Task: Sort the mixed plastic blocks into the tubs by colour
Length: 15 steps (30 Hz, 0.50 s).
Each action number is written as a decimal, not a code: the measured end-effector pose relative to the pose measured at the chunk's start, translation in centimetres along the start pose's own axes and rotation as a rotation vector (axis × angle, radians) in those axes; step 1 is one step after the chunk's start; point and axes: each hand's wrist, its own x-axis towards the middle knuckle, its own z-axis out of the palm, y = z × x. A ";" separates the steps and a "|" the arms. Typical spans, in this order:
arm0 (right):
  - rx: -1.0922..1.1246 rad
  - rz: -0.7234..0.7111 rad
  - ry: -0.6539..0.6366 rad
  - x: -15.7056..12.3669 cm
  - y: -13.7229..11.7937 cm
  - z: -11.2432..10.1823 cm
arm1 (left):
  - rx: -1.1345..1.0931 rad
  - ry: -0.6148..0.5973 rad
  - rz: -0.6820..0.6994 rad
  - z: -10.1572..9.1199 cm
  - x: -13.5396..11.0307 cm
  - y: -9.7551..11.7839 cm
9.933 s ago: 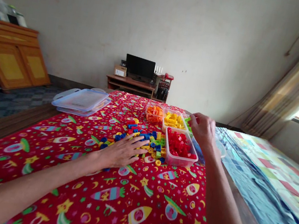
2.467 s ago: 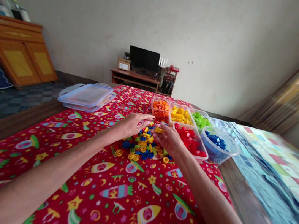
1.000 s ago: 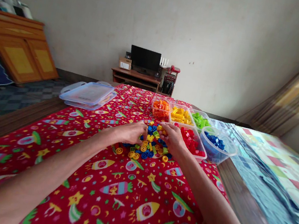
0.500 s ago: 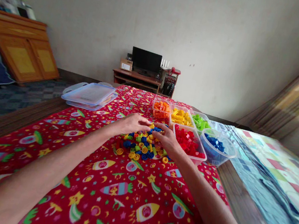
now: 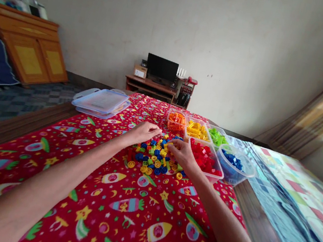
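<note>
My left hand [image 5: 144,132] hovers at the far left edge of a mixed pile of toy bricks and wheels [image 5: 154,159], fingers curled together; whatever they may hold is hidden. Across the pile, my right hand [image 5: 183,153] pinches a yellow toy brick [image 5: 169,144] between thumb and fingers. Blue, yellow, green and red pieces make up the pile, with round yellow and blue wheels along its near side. Right beside my right hand stands a clear box of red bricks [image 5: 203,155].
Behind it are boxes of orange bricks [image 5: 176,120], yellow bricks [image 5: 197,130] and green bricks [image 5: 217,136]. A round tub [image 5: 238,174] with blue bricks stands at the right. Stacked clear lids [image 5: 100,101] lie far left on the red patterned cloth [image 5: 96,205].
My hands have moved apart from near each other over the pile. The right hand has come down slightly with a yellow brick at its fingertips. The view has shifted a little.
</note>
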 end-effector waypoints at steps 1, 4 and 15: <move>-0.009 0.009 -0.012 0.0 -0.1 0.0 | 0.083 0.076 0.032 -0.2 0.1 -0.7; -0.015 0.035 -0.051 -0.2 -0.7 -0.5 | 0.143 0.210 0.034 -0.1 0.4 -3.6; -0.299 0.042 0.318 4.1 0.1 -10.5 | 0.085 0.215 -0.094 1.7 -0.1 -8.3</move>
